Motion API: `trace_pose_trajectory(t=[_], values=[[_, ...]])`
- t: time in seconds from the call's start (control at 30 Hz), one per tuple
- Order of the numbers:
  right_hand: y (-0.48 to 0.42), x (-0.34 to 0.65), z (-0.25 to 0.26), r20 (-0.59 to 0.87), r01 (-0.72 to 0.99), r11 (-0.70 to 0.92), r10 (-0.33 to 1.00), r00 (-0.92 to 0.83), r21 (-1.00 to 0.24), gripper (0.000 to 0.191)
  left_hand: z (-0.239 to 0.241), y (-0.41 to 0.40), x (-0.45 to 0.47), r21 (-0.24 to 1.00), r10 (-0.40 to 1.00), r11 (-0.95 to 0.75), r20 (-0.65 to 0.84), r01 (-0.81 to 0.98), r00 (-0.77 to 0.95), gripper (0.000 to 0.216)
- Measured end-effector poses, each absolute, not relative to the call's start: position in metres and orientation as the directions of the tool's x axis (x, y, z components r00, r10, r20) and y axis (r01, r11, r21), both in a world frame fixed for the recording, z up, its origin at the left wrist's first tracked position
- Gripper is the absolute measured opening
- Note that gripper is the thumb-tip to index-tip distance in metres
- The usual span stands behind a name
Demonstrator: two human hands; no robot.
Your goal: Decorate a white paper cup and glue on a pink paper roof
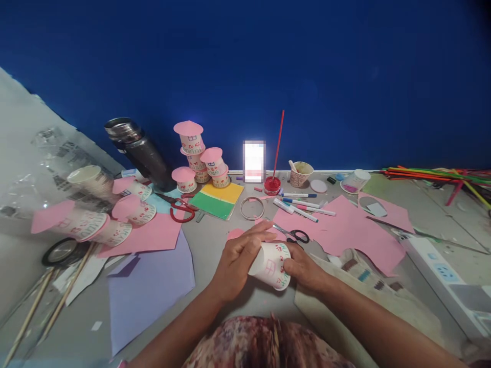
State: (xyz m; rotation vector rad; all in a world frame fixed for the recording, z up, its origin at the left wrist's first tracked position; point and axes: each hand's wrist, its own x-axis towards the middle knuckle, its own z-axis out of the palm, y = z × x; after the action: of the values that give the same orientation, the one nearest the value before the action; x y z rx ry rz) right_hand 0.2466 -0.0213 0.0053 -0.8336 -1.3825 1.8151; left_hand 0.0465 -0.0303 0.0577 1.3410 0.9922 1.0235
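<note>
Between my two hands is a white paper cup (273, 267), tilted on its side, with a pink window and red and green marks drawn on it. My left hand (238, 258) is closed around its left end, fingers over the top. On the right end, my right hand (305, 267) grips it with the thumb on the drawn side; its other fingers are mostly hidden behind the cup. Just beyond the hands lie black-handled scissors (295, 235) and a roll of clear tape (252, 208).
Several pink-roofed cup houses (188, 138) stand or lie to the left, near a black flask (140, 151) and red-handled scissors (182, 210). Markers (303, 207), pink paper (353, 227) and a white power strip (441, 271) are on the right; purple paper (153, 291) lies left.
</note>
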Motion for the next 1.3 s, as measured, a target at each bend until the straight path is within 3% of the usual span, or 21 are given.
trace_pose_trajectory(t=[0.13, 0.27, 0.37, 0.53, 0.8, 0.9, 0.97, 1.03, 1.07, 1.17, 1.3], values=[[-0.023, 0.239, 0.005, -0.11, -0.216, -0.255, 0.848, -0.518, -0.943, 0.081, 0.043, -0.03, 0.05, 0.978, 0.973, 0.129, -0.093, -0.164, 0.209, 0.056], [-0.021, 0.233, 0.009, -0.132, -0.281, -0.283, 0.88, -0.456, -0.917, 0.084, 0.024, -0.035, 0.055, 0.926, 0.958, 0.09, 0.02, -0.366, 0.285, 0.072], [-0.021, 0.233, 0.007, -0.181, -0.314, -0.343, 0.876, -0.448, -0.885, 0.083, 0.017, -0.04, 0.059, 0.926, 0.938, 0.105, 0.03, -0.363, 0.346, 0.075], [-0.021, 0.234, -0.002, -0.208, -0.292, -0.396, 0.834, -0.512, -0.87, 0.079, 0.019, -0.039, 0.06, 0.91, 0.95, 0.148, -0.022, -0.388, 0.311, 0.052], [-0.018, 0.228, 0.009, -0.299, -0.248, -0.504, 0.769, -0.565, -0.828, 0.077, 0.025, -0.033, 0.059, 0.843, 0.96, 0.2, -0.067, -0.499, 0.272, 0.064], [-0.017, 0.228, 0.018, -0.337, -0.12, -0.507, 0.713, -0.615, -0.854, 0.086, 0.027, -0.032, 0.056, 0.838, 0.965, 0.226, -0.121, -0.496, 0.234, 0.067], [-0.01, 0.234, 0.025, -0.353, 0.093, -0.367, 0.746, -0.565, -0.925, 0.089, 0.028, -0.029, 0.053, 0.826, 0.972, 0.225, -0.15, -0.517, 0.183, 0.066], [0.003, 0.246, 0.031, -0.253, 0.417, -0.07, 0.88, -0.402, -0.906, 0.074, 0.029, -0.024, 0.048, 0.804, 0.977, 0.212, -0.173, -0.556, 0.123, 0.063], [0.012, 0.253, 0.033, -0.208, 0.484, -0.024, 0.92, -0.331, -0.875, 0.058, 0.029, -0.022, 0.046, 0.789, 0.977, 0.21, -0.185, -0.578, 0.103, 0.062], [0.042, 0.272, 0.034, -0.111, 0.579, -0.016, 0.985, -0.129, -0.815, 0.032, 0.031, -0.015, 0.039, 0.707, 0.963, 0.263, -0.239, -0.656, 0.127, 0.062], [0.069, 0.278, 0.032, -0.062, 0.558, -0.031, 0.997, -0.036, -0.829, 0.024, 0.033, -0.012, 0.033, 0.535, 0.91, 0.409, -0.298, -0.739, 0.288, 0.066]])
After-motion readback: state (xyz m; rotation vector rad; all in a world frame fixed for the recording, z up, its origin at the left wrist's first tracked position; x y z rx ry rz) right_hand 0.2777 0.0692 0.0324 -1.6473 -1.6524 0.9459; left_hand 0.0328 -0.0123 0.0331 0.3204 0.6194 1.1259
